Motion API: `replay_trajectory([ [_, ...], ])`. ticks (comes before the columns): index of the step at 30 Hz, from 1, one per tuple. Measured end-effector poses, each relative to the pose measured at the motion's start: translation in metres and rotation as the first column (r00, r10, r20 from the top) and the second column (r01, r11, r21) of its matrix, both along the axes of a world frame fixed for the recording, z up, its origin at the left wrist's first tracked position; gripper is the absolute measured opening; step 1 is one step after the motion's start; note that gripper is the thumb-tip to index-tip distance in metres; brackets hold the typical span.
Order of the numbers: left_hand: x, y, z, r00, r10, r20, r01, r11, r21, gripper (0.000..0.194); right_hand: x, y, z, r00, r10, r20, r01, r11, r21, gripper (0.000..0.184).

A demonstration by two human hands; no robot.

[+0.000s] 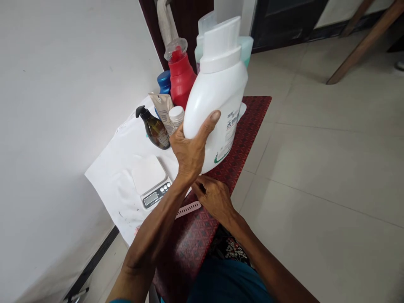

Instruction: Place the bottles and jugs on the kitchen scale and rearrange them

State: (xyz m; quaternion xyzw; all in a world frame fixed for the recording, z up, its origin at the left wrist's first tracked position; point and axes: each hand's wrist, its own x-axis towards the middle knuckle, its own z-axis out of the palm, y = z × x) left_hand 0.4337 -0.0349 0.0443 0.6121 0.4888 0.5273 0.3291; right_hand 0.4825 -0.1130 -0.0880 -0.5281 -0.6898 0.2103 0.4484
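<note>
My left hand (189, 153) is wrapped round the side of a big white laundry detergent bottle (217, 90), thumb over its front. The bottle is tilted slightly, its white cap up and its printed label facing right. Below the bottle, my right hand (216, 198) is closed near the table edge. Its fingertips are partly hidden behind my left wrist, so what they hold cannot be made out. Close beside it lies a pale pink slotted strip (188, 209). A white digital kitchen scale (150, 179) rests left of my left forearm, which covers one corner.
A brown pump bottle (154, 128), a beige tube (162, 107), a white-capped jar (176, 114), a red bottle (181, 82) and a blue-capped bottle (164, 80) crowd the back. White cloth (110, 176) partly covers the red patterned table (252, 122). A wall borders the left.
</note>
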Motion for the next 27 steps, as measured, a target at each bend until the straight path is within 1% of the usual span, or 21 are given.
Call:
replay_trajectory([
  [3,-0.013,-0.013,0.014,0.995,0.099,-0.016,-0.099,0.994,0.040,0.059,0.000,-0.001,0.001,1.000,0.009,-0.010,-0.009,1.000,0.007,0.039],
  [6,-0.034,-0.031,0.034,0.975,0.218,0.049,-0.222,0.970,0.103,0.059,0.000,-0.001,0.001,1.000,0.015,-0.017,-0.015,1.000,0.007,0.040],
  [10,-0.076,-0.058,0.059,0.935,0.309,0.176,-0.336,0.929,0.153,0.059,-0.002,-0.001,0.000,1.000,0.013,-0.026,-0.013,1.000,0.000,0.042],
  [13,-0.114,-0.079,0.068,0.902,0.367,0.226,-0.407,0.898,0.166,0.066,-0.002,-0.001,0.000,0.999,0.010,-0.048,-0.010,1.000,0.006,0.044],
  [16,-0.151,-0.095,0.065,0.876,0.410,0.255,-0.463,0.862,0.204,0.068,-0.002,0.000,0.000,0.998,0.016,-0.058,-0.015,1.000,0.016,0.045],
  [20,-0.188,-0.103,0.051,0.840,0.477,0.258,-0.533,0.815,0.229,0.063,-0.002,0.001,0.001,0.999,0.011,-0.045,-0.010,0.999,0.031,0.047],
  [23,-0.204,-0.099,0.040,0.820,0.505,0.270,-0.563,0.799,0.213,0.058,-0.001,0.000,0.002,0.999,0.015,-0.035,-0.014,1.000,0.028,0.047],
  [27,-0.212,-0.091,0.031,0.818,0.485,0.311,-0.551,0.816,0.176,0.061,-0.001,0.000,0.004,1.000,0.010,-0.019,-0.010,1.000,-0.001,0.048],
])
